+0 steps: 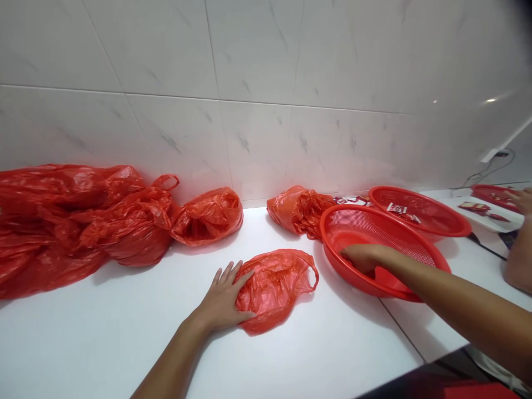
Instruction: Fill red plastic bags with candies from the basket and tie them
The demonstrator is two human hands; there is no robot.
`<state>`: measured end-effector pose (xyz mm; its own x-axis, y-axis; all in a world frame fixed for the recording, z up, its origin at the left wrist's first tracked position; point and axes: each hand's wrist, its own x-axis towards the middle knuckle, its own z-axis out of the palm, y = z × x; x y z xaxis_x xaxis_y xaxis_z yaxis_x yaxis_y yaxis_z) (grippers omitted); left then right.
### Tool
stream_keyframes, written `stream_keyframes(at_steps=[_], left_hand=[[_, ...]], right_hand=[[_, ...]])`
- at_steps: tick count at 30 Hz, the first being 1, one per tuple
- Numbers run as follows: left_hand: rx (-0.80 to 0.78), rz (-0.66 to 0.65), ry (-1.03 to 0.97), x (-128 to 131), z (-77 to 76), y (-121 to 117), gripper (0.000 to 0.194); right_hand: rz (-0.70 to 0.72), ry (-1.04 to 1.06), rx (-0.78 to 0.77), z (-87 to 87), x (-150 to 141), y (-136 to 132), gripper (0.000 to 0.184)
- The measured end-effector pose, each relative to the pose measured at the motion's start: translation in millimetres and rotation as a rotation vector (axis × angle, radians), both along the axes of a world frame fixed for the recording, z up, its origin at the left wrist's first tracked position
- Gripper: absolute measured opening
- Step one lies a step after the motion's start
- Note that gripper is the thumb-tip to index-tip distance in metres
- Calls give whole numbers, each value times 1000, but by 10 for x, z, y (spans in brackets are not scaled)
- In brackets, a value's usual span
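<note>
My left hand point(224, 302) lies with fingers spread at the left edge of a red plastic bag point(272, 288), which rests almost flat on the white table, its handle loop toward the right. Inside a red plastic basket point(415, 249) with perforated sides is my right hand point(362, 257), its fingers curled downward near the basket's bottom. What those fingers hold, if anything, is hidden by the hand, though a small dark red patch shows beneath it. Behind the flat bag sit a bulging, open-mouthed red bag point(211, 216) and a crumpled red bag point(297, 210).
Full red bags point(75, 221) are heaped at the left against the tiled wall point(257, 149). A second red basket point(440, 213) with small packets stands behind mine. At the far right are a white tray point(505, 221), another red basket point(484, 192) and another person's arm point(519, 255).
</note>
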<state>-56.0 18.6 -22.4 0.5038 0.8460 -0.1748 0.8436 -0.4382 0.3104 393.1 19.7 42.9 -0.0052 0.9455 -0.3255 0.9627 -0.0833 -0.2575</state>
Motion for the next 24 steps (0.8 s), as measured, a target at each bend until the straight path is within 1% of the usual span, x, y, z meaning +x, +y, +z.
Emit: stream_keyframes(at_steps=[2,3,4,6,7,8,9,10,11,13,14,16,18,20,22,24], left_hand=[[-9,2,-1,-2,-13,-2,110],[-13,2,4,-4,-19,-3,111],[-16,1,9,-6,-24,-4,112],[-20,2,13,-11,-25,-11,113],[-24,5,11,-12,-20,-17,113],[-29,9,7,-12,-10,-25,113],[-35,14,4,-10,2,-34,113],[-40,18,2,-8,17,-44,112],[-45,22,3,-5,33,-54,113],[-49,28,10,3,64,-71,114],[-50,30,13,7,76,-77,114],[-58,29,21,15,91,-87,115],[-65,29,31,22,99,-94,116],[-68,33,36,29,101,-99,118],[-61,37,29,32,98,-101,117],[-53,31,11,30,83,-96,118]], right_hand=[[67,-60,-60,179,-6,12,29],[75,-82,-45,297,-21,8,27],[65,-92,33,421,-56,-6,26],[62,-74,247,641,-211,-79,23],[88,-19,387,713,-336,-133,23],[128,83,507,746,-488,-194,23],[181,238,576,734,-663,-255,23],[238,421,596,677,-849,-307,23],[288,578,594,578,-1039,-344,25],[377,764,533,292,-1386,-364,29],[376,814,514,127,-1528,-348,28],[300,915,523,-191,-1721,-291,30],[238,1034,507,-443,-1791,-242,36],[227,1091,461,-601,-1772,-228,44],[240,1072,463,-674,-1715,-239,50],[248,1044,524,-696,-1668,-249,53]])
